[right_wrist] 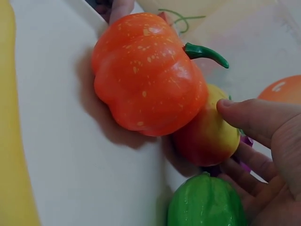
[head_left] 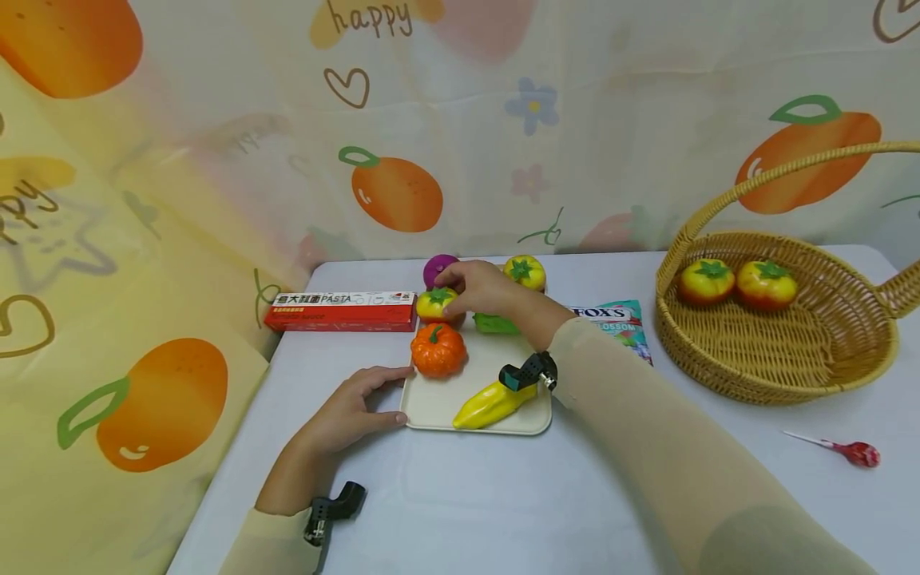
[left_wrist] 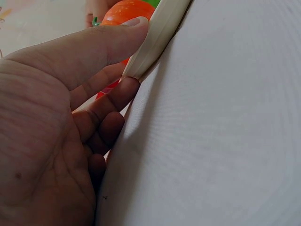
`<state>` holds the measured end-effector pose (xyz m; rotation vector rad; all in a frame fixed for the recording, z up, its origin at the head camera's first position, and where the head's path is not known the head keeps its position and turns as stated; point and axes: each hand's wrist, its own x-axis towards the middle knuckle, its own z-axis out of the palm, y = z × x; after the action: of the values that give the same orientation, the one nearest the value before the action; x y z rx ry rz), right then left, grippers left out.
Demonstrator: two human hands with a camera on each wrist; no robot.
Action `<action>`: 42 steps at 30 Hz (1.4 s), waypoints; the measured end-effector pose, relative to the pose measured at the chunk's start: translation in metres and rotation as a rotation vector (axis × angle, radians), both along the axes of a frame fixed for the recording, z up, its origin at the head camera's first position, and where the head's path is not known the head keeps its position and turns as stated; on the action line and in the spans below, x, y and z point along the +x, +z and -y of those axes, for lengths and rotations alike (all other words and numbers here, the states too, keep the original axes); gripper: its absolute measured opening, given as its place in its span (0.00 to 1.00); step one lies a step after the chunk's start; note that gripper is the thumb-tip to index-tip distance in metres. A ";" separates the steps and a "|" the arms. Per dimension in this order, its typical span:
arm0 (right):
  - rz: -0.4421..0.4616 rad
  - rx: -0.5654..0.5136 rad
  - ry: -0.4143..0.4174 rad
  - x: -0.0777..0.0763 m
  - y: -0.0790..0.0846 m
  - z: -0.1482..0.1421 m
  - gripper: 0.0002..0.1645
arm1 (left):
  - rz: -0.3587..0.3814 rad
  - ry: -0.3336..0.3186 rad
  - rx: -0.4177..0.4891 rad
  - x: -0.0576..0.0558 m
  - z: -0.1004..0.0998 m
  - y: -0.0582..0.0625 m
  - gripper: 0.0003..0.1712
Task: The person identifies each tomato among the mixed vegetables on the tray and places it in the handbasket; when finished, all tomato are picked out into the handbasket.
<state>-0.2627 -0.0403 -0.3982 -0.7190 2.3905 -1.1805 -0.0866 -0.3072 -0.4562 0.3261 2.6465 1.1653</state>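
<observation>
In the head view my right hand (head_left: 483, 289) grips a yellow-and-red toy persimmon (head_left: 434, 303) at the back left of the cream tray (head_left: 431, 406). Its thumb lies against the fruit in the right wrist view, with fingers around the far side. An orange toy pumpkin (head_left: 438, 350) sits directly in front of that persimmon. My left hand (head_left: 352, 411) touches the tray's left edge with thumb and fingertips. A long yellow toy fruit (head_left: 489, 406) lies at the tray's front, and a green ribbed toy vegetable (right_wrist: 207, 202) is beside the held persimmon. Behind are a purple round toy (head_left: 437, 269) and another persimmon (head_left: 525, 272).
A red-and-white pasta box (head_left: 341, 311) lies left of the tray. To the right are a teal candy bag (head_left: 621, 323), partly behind the right sleeve, a wicker basket (head_left: 776, 375) with two persimmons, and a red lollipop (head_left: 858, 454). A printed cloth hangs behind the table.
</observation>
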 end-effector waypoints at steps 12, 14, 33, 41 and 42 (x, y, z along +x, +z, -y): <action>-0.022 0.014 0.016 0.001 -0.003 0.001 0.33 | -0.016 -0.013 -0.007 0.000 0.001 -0.001 0.40; -0.023 0.016 0.016 0.002 -0.002 0.001 0.33 | -0.014 -0.010 -0.010 0.000 0.001 0.000 0.41; -0.047 0.025 -0.001 0.002 0.001 -0.001 0.33 | -0.013 -0.011 -0.004 -0.001 -0.001 0.001 0.39; -0.051 -0.020 -0.022 0.002 0.005 -0.003 0.33 | -0.003 0.005 -0.031 0.000 -0.001 0.002 0.40; -0.041 -0.032 -0.027 0.002 0.006 -0.003 0.33 | 0.001 0.011 -0.035 0.000 -0.001 0.002 0.40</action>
<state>-0.2607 -0.0369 -0.3926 -0.7300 2.4277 -1.2284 -0.0863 -0.3064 -0.4541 0.3054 2.6677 1.1206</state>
